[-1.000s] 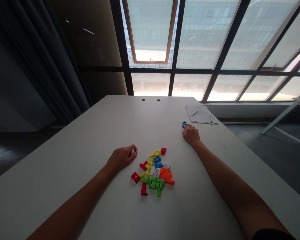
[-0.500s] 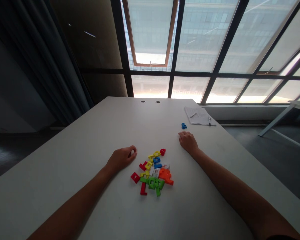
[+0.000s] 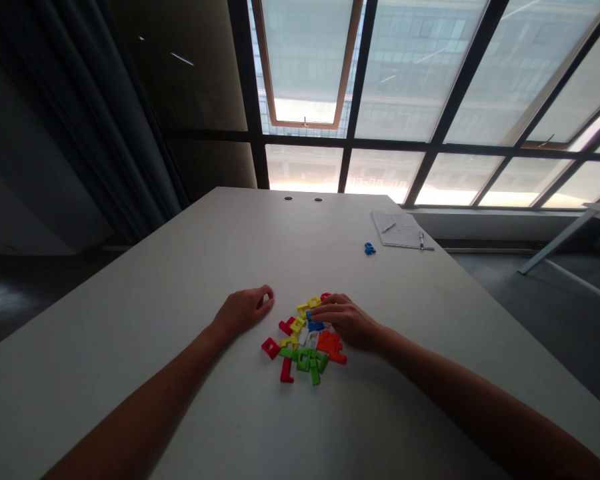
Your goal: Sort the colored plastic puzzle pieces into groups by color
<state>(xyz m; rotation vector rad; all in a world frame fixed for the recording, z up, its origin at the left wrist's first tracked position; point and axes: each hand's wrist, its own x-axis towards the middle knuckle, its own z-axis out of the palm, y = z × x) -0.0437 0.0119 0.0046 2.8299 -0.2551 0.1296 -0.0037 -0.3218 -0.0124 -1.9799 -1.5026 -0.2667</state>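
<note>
Left of a heap of coloured plastic puzzle blocks, my left hand (image 3: 245, 310) rests on the table, its fingers curled in toward the thumb with nothing visible in them. My right hand (image 3: 347, 320) reaches over the heap from the right with fingers stretched out. Its fingertips are at a blue block (image 3: 316, 326); contact is hard to judge. Around it lie yellow blocks (image 3: 297, 325), orange blocks (image 3: 331, 345), green blocks (image 3: 303, 361), red blocks (image 3: 270, 348) and white blocks (image 3: 303, 335). The hand partly covers a red block (image 3: 325, 296) at the heap's far end.
Farther off on the white table (image 3: 205, 413) lies a small cluster of blue blocks (image 3: 369, 249). Beyond it are paper sheets (image 3: 403, 230) with a pen (image 3: 389, 227) and another pen (image 3: 421, 241) on them. Two round holes sit near the table's far edge.
My right hand has moved from beside the separate blue cluster back and left, over the heap. My left hand has stayed in place. The view has shifted slightly.
</note>
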